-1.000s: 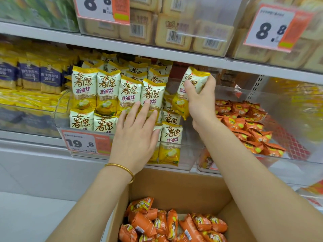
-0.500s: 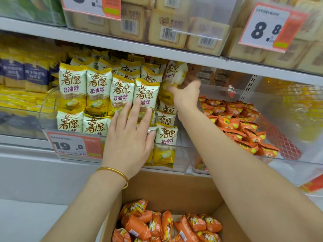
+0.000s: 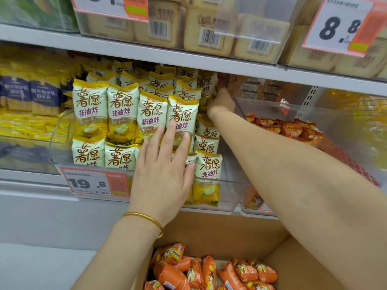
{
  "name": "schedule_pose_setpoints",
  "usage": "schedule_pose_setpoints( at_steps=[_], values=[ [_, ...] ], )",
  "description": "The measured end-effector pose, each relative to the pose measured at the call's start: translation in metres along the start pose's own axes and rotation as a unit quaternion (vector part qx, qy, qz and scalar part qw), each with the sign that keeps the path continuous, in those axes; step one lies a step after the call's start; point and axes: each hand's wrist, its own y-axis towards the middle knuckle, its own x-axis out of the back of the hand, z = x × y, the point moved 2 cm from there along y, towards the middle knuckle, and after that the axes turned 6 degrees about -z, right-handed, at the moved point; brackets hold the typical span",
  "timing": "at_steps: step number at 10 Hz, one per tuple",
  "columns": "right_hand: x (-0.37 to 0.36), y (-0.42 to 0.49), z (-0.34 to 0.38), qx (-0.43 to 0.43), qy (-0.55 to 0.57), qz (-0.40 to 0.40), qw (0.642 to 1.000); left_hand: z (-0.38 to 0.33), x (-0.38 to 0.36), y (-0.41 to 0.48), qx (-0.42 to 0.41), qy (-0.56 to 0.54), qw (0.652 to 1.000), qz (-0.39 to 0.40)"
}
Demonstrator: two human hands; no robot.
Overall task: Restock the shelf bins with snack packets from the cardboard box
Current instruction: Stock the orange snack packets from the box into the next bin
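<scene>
The right hand (image 3: 221,102) has pushed deeper into the clear plastic shelf bin (image 3: 228,193), fingers hidden behind a white-and-yellow foil snack packet (image 3: 207,84) at the back, so its grip cannot be told. The left hand (image 3: 163,172), fingers straight, presses the front row (image 3: 123,116). Such packets seem light, puffy, slick: pinch the crimped edge. Orange packets (image 3: 245,271) lie in the brown cardboard box (image 3: 219,233) below.

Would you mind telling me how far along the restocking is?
Done: the yellow-packet bin looks almost full. In hand: the right hand reaches into its back, grip hidden; the left hand presses the front packets. Left: orange packets lie in the cardboard box; the orange-packet bin has room.
</scene>
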Motion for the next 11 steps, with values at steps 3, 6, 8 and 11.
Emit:
schedule_pose_setpoints(
  at_steps=[3,6,8,11],
  values=[
    [0.003,-0.006,-0.002,0.008,-0.021,0.037,0.999,0.001,0.001,0.0,0.0,-0.007,1.0,0.001],
    [0.04,-0.07,-0.006,0.118,0.01,0.027,0.993,0.002,0.003,-0.002,0.003,-0.032,0.999,0.012],
    [0.132,-0.171,-0.036,0.268,0.068,0.137,0.951,-0.014,0.026,-0.006,-0.041,-0.096,0.993,-0.047],
    [0.211,-0.211,-0.143,0.203,0.005,0.244,0.948,-0.087,0.032,-0.063,-0.2,-0.117,0.973,0.011]
  ],
)
